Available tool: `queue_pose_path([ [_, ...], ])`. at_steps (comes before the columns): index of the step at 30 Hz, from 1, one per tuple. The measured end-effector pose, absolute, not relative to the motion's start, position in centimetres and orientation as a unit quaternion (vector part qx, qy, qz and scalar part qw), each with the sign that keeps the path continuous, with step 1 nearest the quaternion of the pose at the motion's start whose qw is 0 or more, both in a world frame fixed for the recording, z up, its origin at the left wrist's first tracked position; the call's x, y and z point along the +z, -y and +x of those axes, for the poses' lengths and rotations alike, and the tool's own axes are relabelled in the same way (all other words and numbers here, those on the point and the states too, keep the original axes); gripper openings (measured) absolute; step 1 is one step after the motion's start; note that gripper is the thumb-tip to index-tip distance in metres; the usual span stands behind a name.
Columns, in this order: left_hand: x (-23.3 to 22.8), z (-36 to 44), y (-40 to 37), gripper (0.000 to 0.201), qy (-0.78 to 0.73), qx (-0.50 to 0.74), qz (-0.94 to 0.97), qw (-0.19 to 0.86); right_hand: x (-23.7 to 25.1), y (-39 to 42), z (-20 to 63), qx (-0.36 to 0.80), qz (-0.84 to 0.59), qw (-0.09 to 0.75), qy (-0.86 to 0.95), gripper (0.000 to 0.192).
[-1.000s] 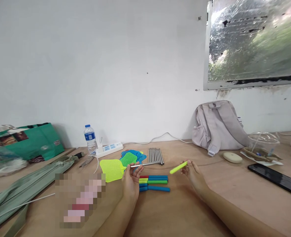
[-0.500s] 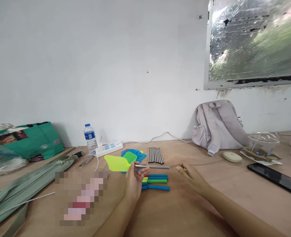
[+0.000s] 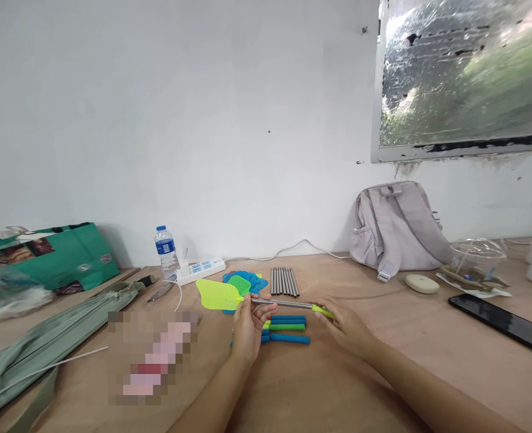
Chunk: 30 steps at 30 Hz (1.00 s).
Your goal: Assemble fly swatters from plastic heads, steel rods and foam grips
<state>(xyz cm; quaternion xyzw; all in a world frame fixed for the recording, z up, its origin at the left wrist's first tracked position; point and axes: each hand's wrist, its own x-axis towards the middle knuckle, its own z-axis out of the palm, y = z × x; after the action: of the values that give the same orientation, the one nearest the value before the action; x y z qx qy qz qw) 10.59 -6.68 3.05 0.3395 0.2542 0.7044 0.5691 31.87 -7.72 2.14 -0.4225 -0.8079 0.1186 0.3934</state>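
- The left hand (image 3: 247, 328) is closed around a metal rod (image 3: 281, 303) near the end that carries a yellow-green swatter head (image 3: 216, 294); the mesh head sticks out to the left, lifted off the counter (image 3: 338, 385).
- The right hand (image 3: 344, 325) pinches a yellow-green grip sleeve (image 3: 322, 310) at the rod's other end. Rod and sleeve meet in one line; whether the sleeve is only at the tip or already partly on cannot be told from this view.
- Judging by this, one swatter is nearly assembled: head on, handle grip being fitted, not yet seated full length.
- Left to do, by the look of it: a loose pile of blue and green swatter heads (image 3: 245, 281) lies just behind the held one, a row of bare metal rods (image 3: 284, 281) sits beside it, and a small stack of blue, green and red grip sleeves (image 3: 288, 331) lies on the counter between the two hands. No finished swatter shows anywhere on the counter.
- Further off: a water bottle (image 3: 166, 251) and a power strip (image 3: 201, 269) by the wall, a grey backpack (image 3: 396, 225) to the right, a black phone (image 3: 502, 323) near the right edge, a green bag (image 3: 53, 255) at far left.
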Motion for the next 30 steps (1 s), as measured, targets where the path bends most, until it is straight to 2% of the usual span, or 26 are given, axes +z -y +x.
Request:
queue_pose_path([
  [5, 3.2, 10.5, 6.7, 0.026, -0.264, 0.706, 0.342, 0.561, 2.3, 7.8, 32.0, 0.110, -0.443, 0.400, 0.795, 0.029],
  [10, 3.3, 10.9, 7.0, 0.025, -0.285, 0.684, 0.360, 0.567, 2.4, 8.0, 32.0, 0.088, -0.387, 0.404, 0.824, 0.027],
  [18, 3.1, 12.8, 8.0, 0.032, -0.283, 0.638, 0.394, 0.598, 1.7, 8.3, 31.1, 0.141, -0.376, 0.435, 0.806, 0.029],
  [30, 3.3, 13.3, 8.4, 0.026, -0.242, 0.610, 0.356, 0.665, 1.9, 8.3, 30.7, 0.210, -0.380, 0.448, 0.781, 0.028],
])
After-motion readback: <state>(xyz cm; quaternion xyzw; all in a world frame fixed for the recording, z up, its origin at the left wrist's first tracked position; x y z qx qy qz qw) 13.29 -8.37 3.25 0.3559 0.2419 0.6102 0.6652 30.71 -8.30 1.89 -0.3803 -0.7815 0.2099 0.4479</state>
